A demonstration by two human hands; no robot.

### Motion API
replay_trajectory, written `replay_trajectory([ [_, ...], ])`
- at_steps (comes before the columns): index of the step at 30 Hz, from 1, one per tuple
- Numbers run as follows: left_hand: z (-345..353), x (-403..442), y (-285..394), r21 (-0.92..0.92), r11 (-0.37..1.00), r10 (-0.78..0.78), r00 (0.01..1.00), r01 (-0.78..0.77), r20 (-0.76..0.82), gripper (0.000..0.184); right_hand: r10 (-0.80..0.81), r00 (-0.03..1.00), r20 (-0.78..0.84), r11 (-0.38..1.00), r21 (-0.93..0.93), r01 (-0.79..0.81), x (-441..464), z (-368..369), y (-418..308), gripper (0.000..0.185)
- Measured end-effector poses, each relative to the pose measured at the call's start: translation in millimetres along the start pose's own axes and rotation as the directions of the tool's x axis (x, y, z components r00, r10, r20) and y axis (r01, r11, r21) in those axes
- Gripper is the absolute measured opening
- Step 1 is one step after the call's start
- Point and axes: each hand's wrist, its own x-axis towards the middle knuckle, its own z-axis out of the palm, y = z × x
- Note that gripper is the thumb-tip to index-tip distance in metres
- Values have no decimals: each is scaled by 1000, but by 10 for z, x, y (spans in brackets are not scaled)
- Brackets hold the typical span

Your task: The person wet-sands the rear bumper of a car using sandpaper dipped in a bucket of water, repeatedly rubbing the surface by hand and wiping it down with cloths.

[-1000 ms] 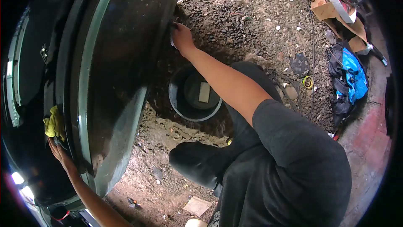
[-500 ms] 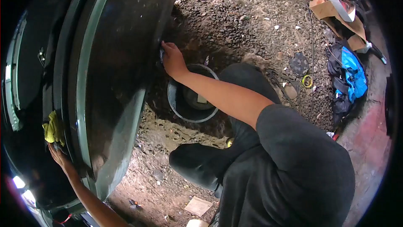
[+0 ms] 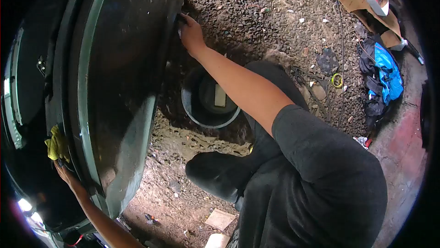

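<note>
My right hand [image 3: 191, 36], fingers bent, sits at the edge of the dark panel [image 3: 130, 60], left of the bucket [image 3: 194, 114]; I can't tell what it grips. My left hand [image 3: 68, 178] lies nearly flat by the yellow cloth [image 3: 56, 144]. I'd judge the panel stiff, slick, best steadied by its rim; the cloth soft, light.

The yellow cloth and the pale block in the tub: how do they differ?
The yellow cloth is crumpled; the pale block is straight-edged. The cloth is bright yellow, the block dull beige. The cloth lies beside the left hand, the block inside the dark tub. Both look smaller than the tub.
</note>
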Motion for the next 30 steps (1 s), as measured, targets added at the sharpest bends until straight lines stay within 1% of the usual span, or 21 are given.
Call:
replay_trajectory([
  [3,-25,44,-124,3,1000,-1,1000,1,2,68,66,998,-23,996,60,-65,-60,62,17,36],
  [6,-19,17,-116,-100,995,8,1000,-7,12,71,21,998,-62,999,35,-19,-79,128,90,33],
  [9,-38,68,-191,-124,992,-4,999,9,38,68,194,980,-54,972,148,-184,-75,-22,-212,30],
  [12,-11,67,-128,-194,981,9,999,-1,44,70,420,903,-89,864,345,-368,93,-88,-142,29],
  [13,-4,59,-103,-166,986,26,999,-19,37,71,352,926,-136,918,243,-313,95,-84,-159,28],
  [16,-7,50,-75,-88,994,69,997,-67,19,73,195,980,-30,960,209,-185,-9,-31,-350,26],
  [19,3,66,-107,-52,995,81,997,-80,7,74,-9,996,-93,1000,-21,7,-110,47,-254,28],
  [21,12,61,-38,-51,996,68,998,-68,-7,75,-31,997,-69,993,-113,23,-142,56,-202,30],
  [22,24,34,31,-18,998,60,998,-60,-7,72,-42,998,-55,986,-162,33,-167,44,-188,31],
  [24,23,-26,177,48,998,45,999,-45,-7,67,-53,997,-59,982,-183,41,-324,58,-174,32],
  [25,21,5,65,68,994,86,996,-86,-4,66,-65,996,-57,980,-193,53,-387,61,-184,32],
  [26,-22,77,-130,92,987,129,992,-129,6,66,-50,998,-22,978,-205,45,-504,43,-244,33],
  [27,-28,107,-179,115,979,171,985,-171,13,65,-39,999,14,976,-214,41,-627,31,-321,33],
  [28,-28,102,-230,126,975,182,983,-181,7,65,-28,998,49,974,-224,38,-731,17,-401,33],
  [30,-32,78,-198,151,968,204,979,-203,4,63,-70,995,66,966,-243,84,-1021,26,-244,33],
])
